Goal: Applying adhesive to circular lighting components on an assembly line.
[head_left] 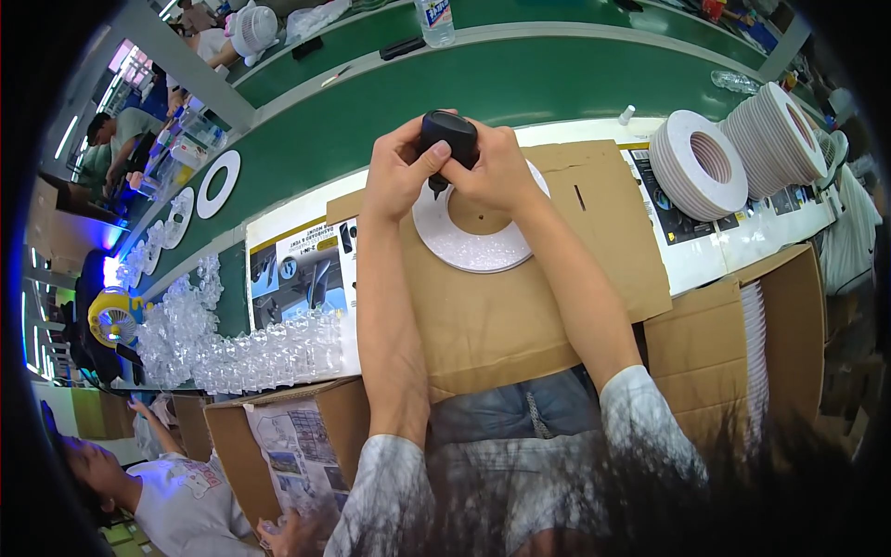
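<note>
Both hands are wrapped round a black squeeze bottle [451,128], held bottom up with its dark pointed nozzle [436,189] downward. My left hand [397,169] grips its left side. From the other side my right hand [498,169] closes on it, the thumbs meeting in front. Below lies a flat white ring [478,252] with a wide round hole, and the nozzle is over its upper left part. Whether the tip touches the ring I cannot tell. Under the ring is a brown cardboard sheet [483,325]. My right hand and wrist hide part of the ring.
Two stacks of white rings, a nearer one [682,176] and a farther one [766,139], stand at the right. Clear plastic pieces [269,357] are heaped at the left. Open cartons [696,357] flank my lap. A person [176,492] sits at lower left, near a yellow fan [113,317].
</note>
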A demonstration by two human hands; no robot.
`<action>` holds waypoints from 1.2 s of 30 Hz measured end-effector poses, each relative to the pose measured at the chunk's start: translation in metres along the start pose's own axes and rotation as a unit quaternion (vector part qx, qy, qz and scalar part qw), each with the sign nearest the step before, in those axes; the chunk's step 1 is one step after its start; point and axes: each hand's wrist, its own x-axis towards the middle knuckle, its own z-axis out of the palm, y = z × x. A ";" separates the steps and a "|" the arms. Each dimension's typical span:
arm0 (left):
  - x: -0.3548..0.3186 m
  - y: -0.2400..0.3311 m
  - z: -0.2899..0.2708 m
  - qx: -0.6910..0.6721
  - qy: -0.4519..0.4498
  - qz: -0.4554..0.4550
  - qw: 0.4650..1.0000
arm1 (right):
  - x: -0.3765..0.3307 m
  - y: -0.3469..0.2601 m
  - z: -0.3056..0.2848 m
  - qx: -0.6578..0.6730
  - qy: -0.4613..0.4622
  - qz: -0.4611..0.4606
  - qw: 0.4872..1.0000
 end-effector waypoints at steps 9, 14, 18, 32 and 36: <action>0.000 -0.006 -0.004 -0.016 -0.011 -0.001 1.000 | 0.000 0.002 0.000 -0.027 -0.004 0.004 1.000; -0.004 0.009 0.003 0.013 -0.021 -0.005 1.000 | 0.000 -0.006 -0.006 -0.012 -0.027 0.003 1.000; -0.005 0.012 0.001 0.012 -0.037 -0.025 0.999 | 0.000 -0.006 -0.007 0.006 -0.024 -0.007 1.000; -0.006 0.002 -0.001 0.022 -0.016 -0.015 1.000 | -0.001 -0.011 -0.010 0.023 -0.045 0.024 0.998; -0.006 0.001 0.000 0.026 -0.014 -0.006 1.000 | 0.000 -0.009 -0.009 0.023 -0.043 0.016 0.999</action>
